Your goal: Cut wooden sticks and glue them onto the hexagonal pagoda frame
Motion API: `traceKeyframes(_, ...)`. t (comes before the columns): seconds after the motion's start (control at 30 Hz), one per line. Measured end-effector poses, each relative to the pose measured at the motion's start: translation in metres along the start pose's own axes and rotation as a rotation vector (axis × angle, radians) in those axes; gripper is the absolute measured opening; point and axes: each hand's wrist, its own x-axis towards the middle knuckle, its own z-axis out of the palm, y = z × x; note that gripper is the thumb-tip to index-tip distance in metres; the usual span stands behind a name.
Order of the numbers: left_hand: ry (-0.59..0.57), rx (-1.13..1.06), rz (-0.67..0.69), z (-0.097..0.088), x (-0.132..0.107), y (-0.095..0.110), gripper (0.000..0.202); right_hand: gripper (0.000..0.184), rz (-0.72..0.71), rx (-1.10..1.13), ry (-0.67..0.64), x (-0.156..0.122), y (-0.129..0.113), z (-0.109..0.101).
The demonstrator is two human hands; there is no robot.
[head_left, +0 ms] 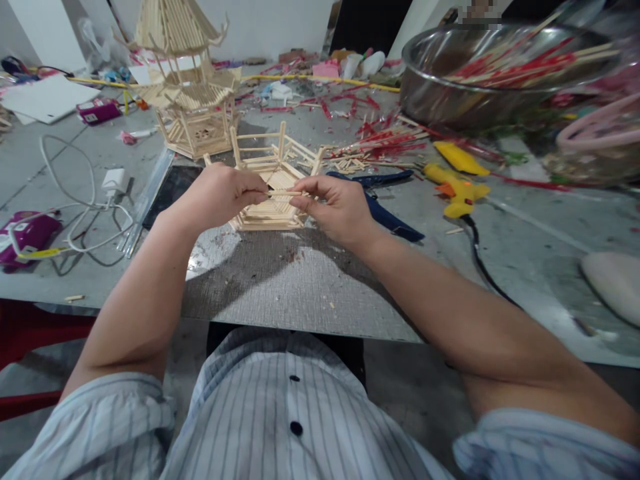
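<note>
Between my two hands a thin wooden stick point(280, 193) lies crosswise over the near side of a small frame point(273, 224) built of wooden sticks, with a slatted floor and upright posts. My left hand point(220, 193) pinches the stick's left end. Thumb and fingertips of my right hand point(340, 203) grip its right part. Whether the stick touches the frame I cannot tell. Behind stands a pagoda model point(193, 100) of the same sticks, with a tall pointed roof. Blue-handled pliers point(393, 217) lie just right of my right hand.
To the right lies a yellow glue gun point(457, 190) with a black cord. A metal basin point(440, 100) holds red and plain sticks. Cut stick pieces point(350, 162) and red scraps litter the back. At left are a white charger point(115, 183), cables and a purple box point(30, 233).
</note>
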Motion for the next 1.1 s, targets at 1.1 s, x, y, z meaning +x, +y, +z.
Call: traceKeyframes(1.1,-0.051,-0.017,-0.042,-0.024,-0.014,-0.027,0.023,0.018,-0.136,-0.123,0.044,-0.004,-0.005,0.005)
